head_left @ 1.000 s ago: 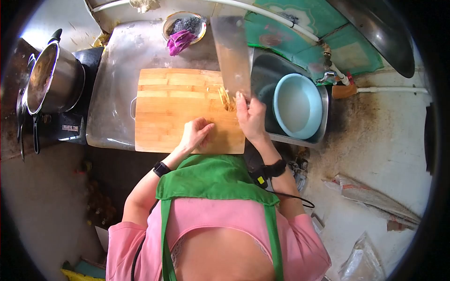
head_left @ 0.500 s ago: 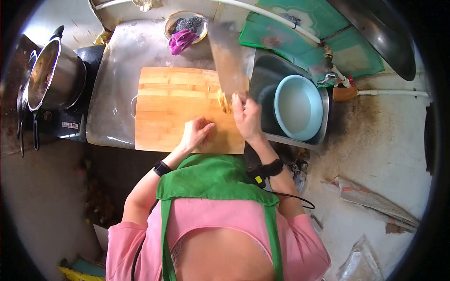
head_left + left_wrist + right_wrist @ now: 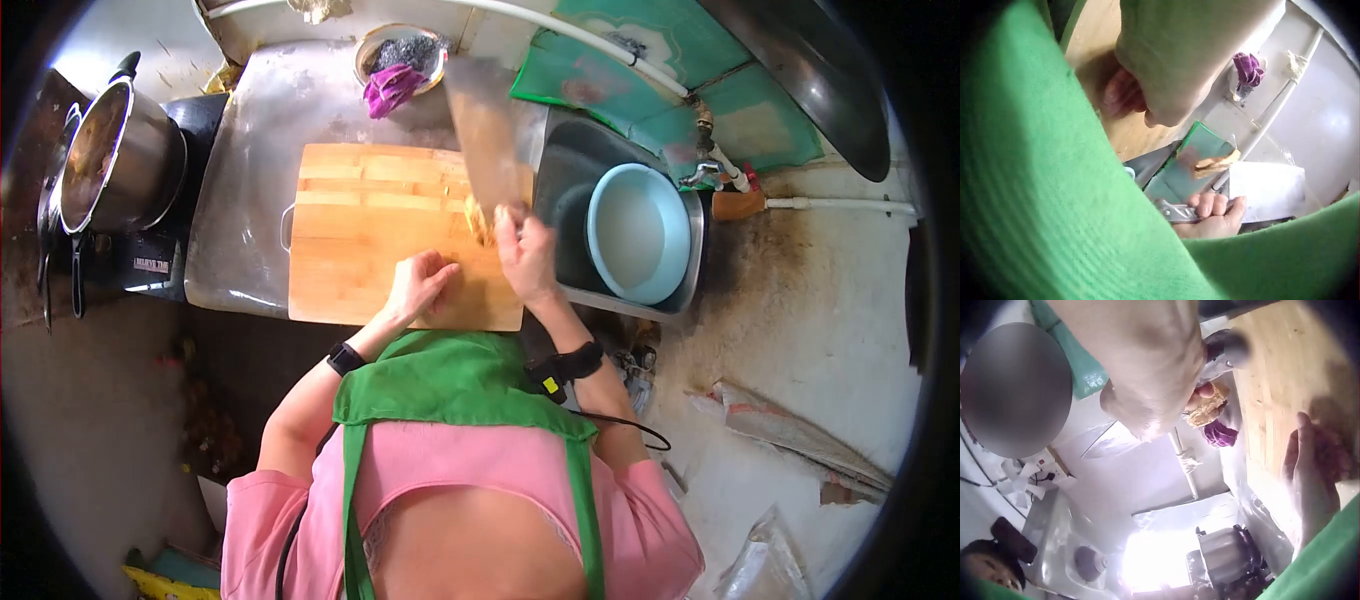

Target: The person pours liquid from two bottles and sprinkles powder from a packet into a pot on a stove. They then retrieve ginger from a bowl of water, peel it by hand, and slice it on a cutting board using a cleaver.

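Observation:
My right hand (image 3: pixel 527 255) grips a cleaver (image 3: pixel 482 125) by its handle over the right side of a wooden cutting board (image 3: pixel 365 235). The broad blade points away from me and looks blurred. A flattened yellow-brown piece of food (image 3: pixel 477 220) shows beside the blade near the handle; in the left wrist view this food piece (image 3: pixel 1216 164) appears up against the cleaver, off the board. My left hand (image 3: pixel 420 285) rests at the near edge of the board with its fingers loosely curled and nothing in them.
Right of the board, a light blue basin (image 3: pixel 640 235) of cloudy water stands in the sink (image 3: pixel 560 150). A bowl (image 3: pixel 440 75) with a steel scourer and purple cloth (image 3: pixel 392 90) sits behind. At far left is a pot (image 3: pixel 130 160) on a black stove (image 3: pixel 195 120). Small crumbs dot the board.
My right hand and the cleaver have shifted slightly left and nearer to me, the blade turning blurry. The left hand stays in place on the board.

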Tool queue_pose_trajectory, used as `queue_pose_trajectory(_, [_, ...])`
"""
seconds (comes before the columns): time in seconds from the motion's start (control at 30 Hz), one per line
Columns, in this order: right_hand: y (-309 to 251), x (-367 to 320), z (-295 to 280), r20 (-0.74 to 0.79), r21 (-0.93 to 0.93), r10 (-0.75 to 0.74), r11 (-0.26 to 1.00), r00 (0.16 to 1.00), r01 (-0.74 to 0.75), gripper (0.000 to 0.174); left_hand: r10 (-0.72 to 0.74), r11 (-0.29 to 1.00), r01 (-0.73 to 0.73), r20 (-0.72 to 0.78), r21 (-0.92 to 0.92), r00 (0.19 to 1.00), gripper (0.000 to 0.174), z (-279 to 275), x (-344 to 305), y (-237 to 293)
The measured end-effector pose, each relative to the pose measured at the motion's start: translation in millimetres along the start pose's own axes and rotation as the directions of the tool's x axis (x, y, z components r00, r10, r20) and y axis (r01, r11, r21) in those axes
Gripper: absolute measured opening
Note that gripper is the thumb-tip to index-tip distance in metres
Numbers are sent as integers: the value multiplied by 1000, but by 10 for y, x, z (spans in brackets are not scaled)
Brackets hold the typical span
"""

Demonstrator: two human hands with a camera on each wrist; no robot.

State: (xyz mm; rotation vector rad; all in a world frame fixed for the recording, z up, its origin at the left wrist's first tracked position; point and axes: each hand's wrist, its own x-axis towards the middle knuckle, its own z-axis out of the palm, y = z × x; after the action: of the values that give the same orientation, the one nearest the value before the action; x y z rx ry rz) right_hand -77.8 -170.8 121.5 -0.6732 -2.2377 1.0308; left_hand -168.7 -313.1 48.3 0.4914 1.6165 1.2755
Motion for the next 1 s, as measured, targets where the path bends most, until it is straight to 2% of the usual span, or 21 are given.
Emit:
queue_pose_trajectory(0.03, [-286,88,-80,-32,71,63,996,997,-61,16,-30,999,30,4,-12,1000,26,-3,-10,34])
queue_pose_trajectory(0.07, [-247,54,-58,-29,71,67,995,997,-64,16,-35,999,35,4,-14,999,26,-1,-13,24])
queue_pose_trajectory(0.13, [-1,-64,24,125,-127,135,985,983,-119,18,-7,1000,7,-21,-2,1000,25,20,-4,22])
queue_pose_trajectory(0.17, [254,-153,165,95,-162,13,987,995,3,21,-5,1000,5,-17,-1,1000,25,28,-7,22])
queue_pose_trajectory(0.2, [263,-100,161,95,-164,7,986,995,9,21,-9,1000,9,-16,-1,1000,25,30,6,30])
queue_pose_trajectory(0.27, [226,-136,158,82,-152,140,980,987,-126,25,-29,1000,29,-5,7,1000,25,26,-57,2])
queue_pose_trajectory(0.3, [257,-153,163,94,-229,151,965,984,-126,23,-36,999,36,5,5,999,25,20,-24,24])
queue_pose_trajectory(0.33, [281,-154,151,92,-232,138,966,986,-113,23,-41,999,41,8,-2,999,25,18,11,51])
queue_pose_trajectory(0.4, [207,-91,153,18,-106,16,994,1000,-14,21,-7,999,8,-14,42,1000,25,-26,30,67])
queue_pose_trajectory(0.43, [181,-56,118,22,-100,15,995,1000,-13,21,7,998,-6,-18,56,1000,25,-36,36,43])
queue_pose_trajectory(0.5, [-198,61,-62,24,41,86,995,996,-87,19,-35,999,35,-7,8,999,25,-9,-21,54])
queue_pose_trajectory(0.53, [-172,21,-53,29,39,92,995,995,-93,19,-41,999,41,-7,5,999,25,-1,-28,31])
queue_pose_trajectory(0.6, [-4,-95,11,150,-87,221,974,964,-210,18,-12,999,12,-11,-31,1000,26,4,-17,11])
queue_pose_trajectory(0.63, [279,-192,201,165,-201,142,974,976,-107,18,-13,999,13,-8,-33,1000,26,17,-36,15])
queue_pose_trajectory(0.67, [321,-178,218,161,-202,143,973,977,-109,18,-25,1000,25,-4,-15,1000,26,15,-47,34])
queue_pose_trajectory(0.73, [384,-199,230,104,-221,52,975,993,-28,19,-41,999,41,-9,-3,999,26,24,-76,18])
queue_pose_trajectory(0.77, [219,-180,194,119,-176,112,980,987,-90,20,-35,999,35,-6,-10,999,26,37,-80,1])
queue_pose_trajectory(0.87, [215,-157,167,110,-98,109,990,988,-99,20,6,1000,-6,-26,-21,1000,26,27,6,1])
queue_pose_trajectory(0.9, [195,-105,140,81,-131,18,991,997,-7,20,10,1000,-11,-27,-16,1000,26,10,4,0])
queue_pose_trajectory(0.93, [166,-65,104,83,-130,16,992,996,-5,20,11,1000,-12,-30,-17,999,26,-3,25,-2])
queue_pose_trajectory(1.0, [-279,79,-63,55,71,198,977,979,-201,22,-24,999,23,-31,-32,999,26,2,-42,77])
